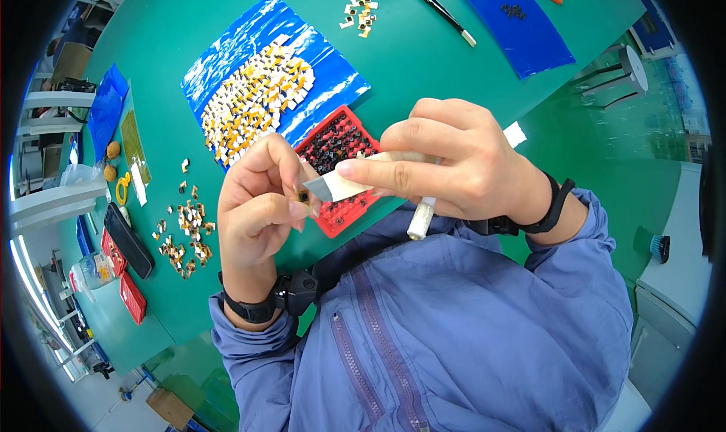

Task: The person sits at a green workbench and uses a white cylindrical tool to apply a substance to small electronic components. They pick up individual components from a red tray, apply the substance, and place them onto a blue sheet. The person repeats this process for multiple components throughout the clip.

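My left hand (257,201) pinches a small dark component (304,196) between thumb and fingertips, its details too small to make out. In my right hand (469,156) is a craft knife (321,188) with a grey angled blade and a pale wrapped handle, whose end (420,222) pokes out below the palm. The blade's tip reaches the left fingertips, close to the component; whether it touches cannot be told. Beneath both hands lies a red tray (330,228) holding many small black and red parts, partly hidden by the fingers.
Behind the tray, a blue sheet (265,16) bears a heap of small white-and-gold parts (257,99). Loose parts lie left (189,224) and at the back (361,12). Tweezers (442,15) and another blue sheet (522,35) are back right. A black case (128,243) lies left.
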Action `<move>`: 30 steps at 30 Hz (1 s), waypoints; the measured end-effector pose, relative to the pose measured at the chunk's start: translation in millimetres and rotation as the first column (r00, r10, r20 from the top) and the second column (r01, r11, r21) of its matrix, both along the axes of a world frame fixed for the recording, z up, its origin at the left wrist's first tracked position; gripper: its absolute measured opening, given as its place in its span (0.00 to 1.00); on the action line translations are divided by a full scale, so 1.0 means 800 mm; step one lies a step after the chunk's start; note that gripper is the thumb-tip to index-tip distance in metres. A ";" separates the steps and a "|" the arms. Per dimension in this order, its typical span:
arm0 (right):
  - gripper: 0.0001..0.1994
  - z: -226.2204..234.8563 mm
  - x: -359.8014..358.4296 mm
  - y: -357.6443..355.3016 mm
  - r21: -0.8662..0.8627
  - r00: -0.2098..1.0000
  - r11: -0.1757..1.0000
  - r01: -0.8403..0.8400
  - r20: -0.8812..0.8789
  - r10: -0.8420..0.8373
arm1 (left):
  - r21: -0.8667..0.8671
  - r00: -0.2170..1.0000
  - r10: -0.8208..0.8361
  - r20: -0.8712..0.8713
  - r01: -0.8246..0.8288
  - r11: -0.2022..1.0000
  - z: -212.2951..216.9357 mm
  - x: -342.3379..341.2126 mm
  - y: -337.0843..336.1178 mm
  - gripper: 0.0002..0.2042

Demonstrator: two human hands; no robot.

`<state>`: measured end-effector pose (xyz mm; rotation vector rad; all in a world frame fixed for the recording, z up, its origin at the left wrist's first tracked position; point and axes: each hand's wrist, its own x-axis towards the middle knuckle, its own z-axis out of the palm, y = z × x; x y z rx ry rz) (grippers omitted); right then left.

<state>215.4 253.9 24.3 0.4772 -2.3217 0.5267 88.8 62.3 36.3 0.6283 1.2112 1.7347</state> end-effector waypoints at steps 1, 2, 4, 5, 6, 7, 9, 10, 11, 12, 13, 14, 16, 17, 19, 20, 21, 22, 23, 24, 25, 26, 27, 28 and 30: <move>0.15 0.001 0.001 0.000 -0.002 1.000 1.000 -0.010 0.015 0.010 | 0.011 1.000 0.004 -0.005 -0.004 1.000 -0.001 0.000 0.000 0.10; 0.15 0.002 0.002 0.000 -0.003 0.999 1.000 -0.018 0.031 0.018 | 0.003 1.000 0.000 -0.005 0.000 1.000 0.000 0.000 0.000 0.10; 0.15 0.001 0.003 -0.001 -0.016 0.999 0.999 -0.029 0.038 0.029 | -0.012 1.000 -0.007 -0.005 0.007 1.000 0.002 0.000 0.001 0.10; 0.15 0.001 0.003 -0.001 -0.022 0.999 0.999 -0.035 0.041 0.035 | -0.018 1.000 -0.006 -0.008 0.006 1.000 0.002 0.000 0.001 0.10; 0.15 0.001 0.004 -0.001 -0.020 0.998 0.999 -0.038 0.046 0.039 | -0.023 1.000 -0.004 -0.012 0.004 1.000 0.003 0.000 0.002 0.10; 0.15 0.001 0.004 -0.001 -0.019 0.998 0.999 -0.041 0.050 0.042 | -0.028 1.000 -0.003 -0.015 0.003 1.000 0.003 0.000 0.002 0.10; 0.15 0.001 0.004 0.000 -0.023 0.997 0.999 -0.049 0.054 0.050 | 0.046 0.999 -0.025 0.034 0.024 0.999 -0.004 -0.003 -0.001 0.10; 0.15 0.001 0.003 -0.001 -0.029 0.997 0.998 -0.054 0.054 0.055 | 0.083 0.998 -0.038 0.058 0.033 0.996 -0.006 -0.004 -0.002 0.10; 0.15 0.001 0.003 -0.001 -0.034 0.997 0.998 -0.058 0.055 0.060 | 0.080 0.998 -0.034 0.051 0.030 0.996 -0.006 -0.004 -0.002 0.10; 0.15 0.001 0.004 0.000 -0.036 0.996 0.997 -0.063 0.061 0.065 | 0.077 0.998 -0.031 0.045 0.028 0.997 -0.006 -0.004 -0.002 0.10; 0.15 0.001 0.004 0.000 -0.038 0.995 0.997 -0.068 0.067 0.070 | 0.074 0.999 -0.028 0.039 0.025 0.997 -0.006 -0.004 -0.002 0.10; 0.15 0.002 0.005 0.000 -0.039 0.995 0.997 -0.072 0.072 0.074 | 0.073 0.999 -0.025 0.037 0.023 0.997 -0.006 -0.003 -0.002 0.10; 0.14 0.000 0.004 -0.001 -0.047 0.995 0.996 -0.076 0.065 0.079 | 0.070 0.999 -0.020 0.034 0.017 0.997 -0.006 -0.002 -0.001 0.10; 0.14 -0.001 0.004 -0.001 -0.052 0.995 0.996 -0.078 0.062 0.081 | 0.058 1.000 -0.017 0.026 0.016 0.998 -0.006 -0.002 -0.001 0.10; 0.14 0.000 0.005 0.001 -0.033 0.994 0.997 -0.072 0.084 0.074 | 0.034 1.000 -0.013 0.010 0.012 0.999 -0.005 -0.001 -0.001 0.10; 0.14 0.000 0.005 0.001 -0.023 0.993 0.997 -0.069 0.096 0.071 | 0.032 1.000 -0.012 -0.002 0.012 0.999 -0.006 -0.002 -0.001 0.10; 0.13 -0.001 0.005 0.000 -0.022 0.993 0.998 -0.061 0.096 0.063 | 0.031 1.000 -0.012 -0.014 0.012 0.999 -0.007 -0.003 -0.002 0.10; 0.13 -0.001 0.004 -0.001 -0.021 0.994 0.998 -0.052 0.096 0.054 | 0.029 1.000 -0.011 -0.027 0.012 0.999 -0.008 -0.003 -0.002 0.10; 0.13 -0.001 0.004 -0.001 -0.020 0.994 0.999 -0.043 0.097 0.045 | 0.017 1.000 0.000 -0.027 0.000 1.000 -0.008 -0.003 -0.002 0.10; 0.13 -0.001 0.004 -0.001 -0.006 0.995 0.999 -0.036 0.098 0.036 | 0.005 1.000 0.011 -0.027 -0.011 1.000 -0.007 -0.002 -0.001 0.10; 0.13 0.000 0.004 -0.001 0.009 0.995 1.000 -0.028 0.098 0.027 | -0.006 0.999 0.022 -0.027 -0.023 1.000 -0.006 -0.001 -0.001 0.10; 0.13 0.000 0.004 -0.001 0.023 0.995 1.000 -0.020 0.098 0.018 | -0.017 0.999 0.025 -0.026 -0.025 1.000 -0.005 -0.001 0.000 0.11; 0.13 0.000 0.004 -0.001 0.034 0.996 0.999 -0.012 0.088 0.009 | -0.027 0.999 0.027 -0.025 -0.027 0.999 -0.004 -0.001 0.000 0.11; 0.12 0.000 0.004 -0.001 0.045 0.997 0.999 -0.003 0.079 0.000 | -0.037 0.999 0.029 -0.023 -0.030 0.999 -0.003 -0.001 0.000 0.11; 0.12 0.000 0.003 -0.001 0.064 0.998 0.998 0.004 0.065 -0.008 | -0.032 0.999 0.032 -0.022 -0.032 0.999 -0.006 -0.002 -0.001 0.11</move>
